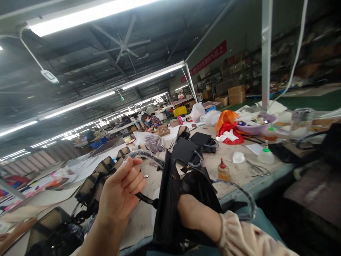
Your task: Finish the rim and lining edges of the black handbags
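A black handbag [166,199] stands on its side at the near edge of the table, its mouth spread toward me. My left hand [124,185] is closed round one of its handles [145,154], which is partly wrapped in clear plastic film. My right hand [190,211] reaches into the bag up to the wrist, so its fingers are hidden by the black lining. The second handle [250,199], also in clear film, arches out to the right above my sleeve.
More black bags [183,149] lie beyond, and a row of black-and-tan bags [93,181] runs along the left. On the right are a red-capped glue bottle [223,170], scissors [257,170], a green-capped bottle [266,154], a glass jar [301,124] and a purple basin [257,128]. Another person's hand [20,231] shows at lower left.
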A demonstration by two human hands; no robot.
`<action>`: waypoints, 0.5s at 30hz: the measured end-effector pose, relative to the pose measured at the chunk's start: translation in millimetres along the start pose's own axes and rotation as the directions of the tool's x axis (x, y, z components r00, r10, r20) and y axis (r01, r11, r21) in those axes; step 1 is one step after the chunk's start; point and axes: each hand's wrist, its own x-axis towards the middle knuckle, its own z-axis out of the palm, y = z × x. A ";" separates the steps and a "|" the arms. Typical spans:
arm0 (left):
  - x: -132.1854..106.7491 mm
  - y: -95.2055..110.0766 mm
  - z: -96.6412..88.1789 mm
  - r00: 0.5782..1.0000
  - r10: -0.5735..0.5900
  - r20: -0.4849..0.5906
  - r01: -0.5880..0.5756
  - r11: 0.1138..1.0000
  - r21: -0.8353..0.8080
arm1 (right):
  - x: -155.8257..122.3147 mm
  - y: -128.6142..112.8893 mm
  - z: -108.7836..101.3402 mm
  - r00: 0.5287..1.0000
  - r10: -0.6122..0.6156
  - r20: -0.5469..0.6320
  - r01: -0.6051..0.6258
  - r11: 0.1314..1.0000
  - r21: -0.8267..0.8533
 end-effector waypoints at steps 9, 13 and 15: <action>-5.4 -20.7 0.3 0.994 0.000 0.108 0.006 0.998 -0.057 | -128.4 63.8 -51.2 0.721 0.298 -0.625 -0.320 0.944 0.081; 1.0 -28.2 -8.3 0.990 0.035 0.138 -0.023 0.996 -0.084 | -138.2 110.5 -31.8 0.663 0.702 -0.261 -0.385 0.619 0.685; 4.1 -32.5 -18.4 0.988 0.070 0.138 -0.059 0.995 -0.081 | -130.8 110.9 -22.3 0.753 0.658 0.005 -0.294 0.330 0.897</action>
